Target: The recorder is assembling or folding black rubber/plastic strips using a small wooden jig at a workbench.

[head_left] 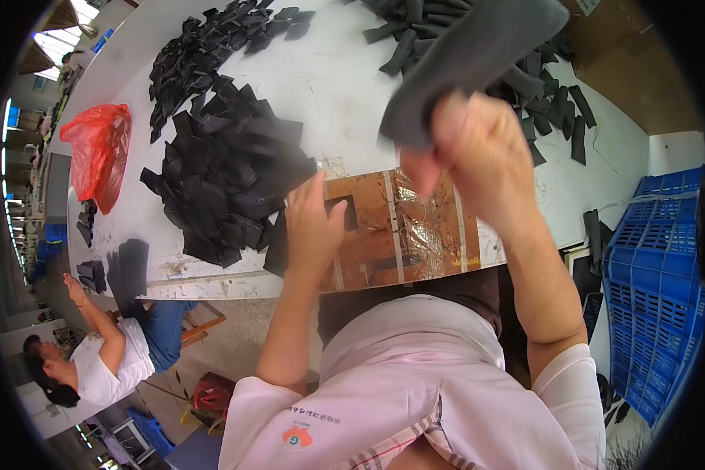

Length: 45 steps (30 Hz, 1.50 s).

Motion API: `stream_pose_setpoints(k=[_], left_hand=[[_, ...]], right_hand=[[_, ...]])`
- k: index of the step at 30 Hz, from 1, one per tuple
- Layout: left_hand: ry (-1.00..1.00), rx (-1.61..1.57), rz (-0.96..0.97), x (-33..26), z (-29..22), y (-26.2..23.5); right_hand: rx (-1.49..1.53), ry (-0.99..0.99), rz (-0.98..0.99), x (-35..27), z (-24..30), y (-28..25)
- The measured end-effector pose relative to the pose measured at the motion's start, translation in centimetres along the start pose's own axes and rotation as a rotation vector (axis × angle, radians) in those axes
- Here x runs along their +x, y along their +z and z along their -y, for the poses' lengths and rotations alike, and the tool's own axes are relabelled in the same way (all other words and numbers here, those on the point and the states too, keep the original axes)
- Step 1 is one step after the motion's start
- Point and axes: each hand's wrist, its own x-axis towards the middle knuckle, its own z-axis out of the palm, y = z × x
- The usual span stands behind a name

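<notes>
Raised over the right side of the table, my right hand (489, 157) is closed on the end of a soft black tube-like piece (478, 59), slightly blurred. My left hand (313, 223) lies low over the near edge, thumb and fingers apart. Under it and beside its thumb shows a flat black piece (346, 211). Just left of that hand rises a loose pile of flat black pieces (223, 168). Between my hands a brown cardboard sheet (360, 223), patched with clear tape, covers the table's near edge.
Another heap of black pieces (204, 51) spreads at the far left, and more rolled black pieces (556, 102) lie at the far right. A red plastic bag (102, 149) stands on the left of the white table (333, 94). Blue crates (654, 290) stack at right; a person (117, 348) sits at left.
</notes>
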Motion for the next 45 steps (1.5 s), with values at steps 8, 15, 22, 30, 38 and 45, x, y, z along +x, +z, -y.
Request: stream_pose_setpoints(k=[8,15,22,30,38,45], left_hand=[[-0.049,-0.325,0.109,-0.4,0.9,-0.5],[-0.207,-1.023,0.531,-2.6,-3.4,-5.4],[-0.057,-1.199,0.609,-2.9,-3.3,-5.9],[-0.393,-0.986,0.001,-4.9,-6.5,-4.6],[-0.718,-1.330,0.246,-5.1,-7.8,-5.0],[-0.855,-1.388,0.235,-4.7,-7.1,-4.1]], right_hand=[[-0.599,0.263,-0.155,-7.0,-5.6,2.3],[-0.252,0.347,-0.105,-9.1,-8.7,5.4],[-0.421,0.032,-0.125,-8.6,-6.4,5.3],[-0.817,-0.156,-0.344,-8.7,-7.0,5.0],[-1.068,-0.417,-0.337,-8.3,-7.6,4.2],[-1.253,-0.465,-0.181,-8.4,-7.5,4.0]])
